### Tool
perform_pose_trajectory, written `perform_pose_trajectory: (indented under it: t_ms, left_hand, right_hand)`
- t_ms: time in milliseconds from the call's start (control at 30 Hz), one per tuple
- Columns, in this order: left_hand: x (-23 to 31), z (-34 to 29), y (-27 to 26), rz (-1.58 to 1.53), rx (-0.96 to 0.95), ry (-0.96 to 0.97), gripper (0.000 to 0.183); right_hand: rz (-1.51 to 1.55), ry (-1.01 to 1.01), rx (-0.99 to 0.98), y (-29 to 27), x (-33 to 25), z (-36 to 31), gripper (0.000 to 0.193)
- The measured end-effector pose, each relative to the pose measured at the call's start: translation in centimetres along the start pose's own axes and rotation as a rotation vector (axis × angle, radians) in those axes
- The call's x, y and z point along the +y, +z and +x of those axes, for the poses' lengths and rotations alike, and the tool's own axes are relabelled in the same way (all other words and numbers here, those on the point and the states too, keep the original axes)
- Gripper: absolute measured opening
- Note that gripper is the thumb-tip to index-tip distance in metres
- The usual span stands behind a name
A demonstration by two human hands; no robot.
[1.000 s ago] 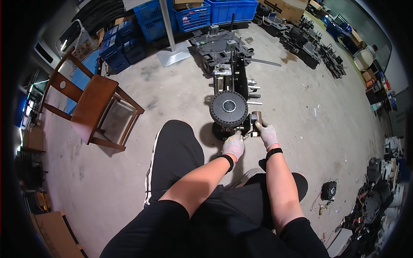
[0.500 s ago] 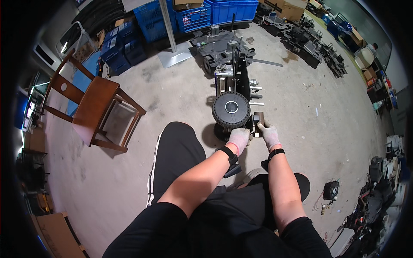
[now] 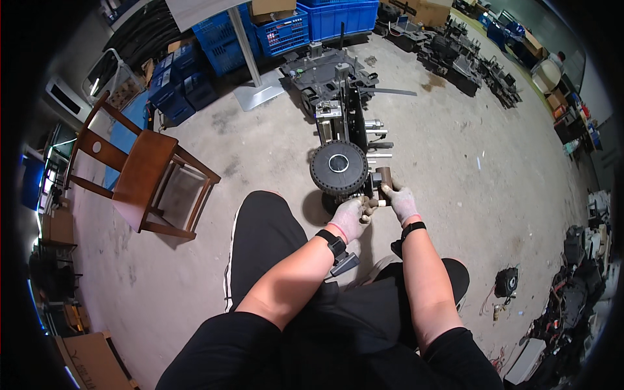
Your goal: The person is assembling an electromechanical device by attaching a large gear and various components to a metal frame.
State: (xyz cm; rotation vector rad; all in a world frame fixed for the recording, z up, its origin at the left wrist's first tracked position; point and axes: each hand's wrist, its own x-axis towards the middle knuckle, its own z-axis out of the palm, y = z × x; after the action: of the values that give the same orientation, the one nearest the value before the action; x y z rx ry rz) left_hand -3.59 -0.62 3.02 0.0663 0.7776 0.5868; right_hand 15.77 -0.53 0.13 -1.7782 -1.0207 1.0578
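One dark chassis [image 3: 354,120] is being supported on the floor [image 3: 442,214], one wheel [image 3: 339,168] being carried uppermost at its near end. One brown cylinder [image 3: 385,175], near right, is being gripped by the right hand [image 3: 401,203], apparently for steadying. The left hand [image 3: 349,219] is being held curled; its contents cannot be confirmed.

Grey floor [image 3: 162,286] beneath brown chair [image 3: 146,161], black wheeled frame [image 3: 355,123]

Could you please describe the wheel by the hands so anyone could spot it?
From the wooden chair, look right to the long dark frame. The wheel is at its near end, just beyond the left hand. Its pale-ringed, round black face sets it apart from the silver rods nearby.
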Motion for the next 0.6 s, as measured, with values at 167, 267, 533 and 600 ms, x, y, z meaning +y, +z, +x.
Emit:
perform_pose_trajectory:
  t_ms: [167,267,533,600]
  left_hand:
    - [-2.6,-0.7,-0.6,0.608,0.141,0.272,0.023]
    - [-3.3,-0.4,1.6,0.33,0.116,0.173,0.019]
    - [-3.6,-1.0,0.6,0.628,0.166,0.233,0.026]
    - [-4.5,-0.4,-1.1,0.761,0.213,0.318,0.028]
  right_hand:
    - [0.133,0.083,-0.071,-0.4,0.1,-0.1,0.052]
    - [0.132,0.025,-0.046,-0.2,0.3,0.0,0.052]
    - [0.134,0.066,-0.021,-0.1,0.2,-0.6,0.044]
    - [0.09,0.066,-0.011,-0.1,0.3,-0.5,0.043]
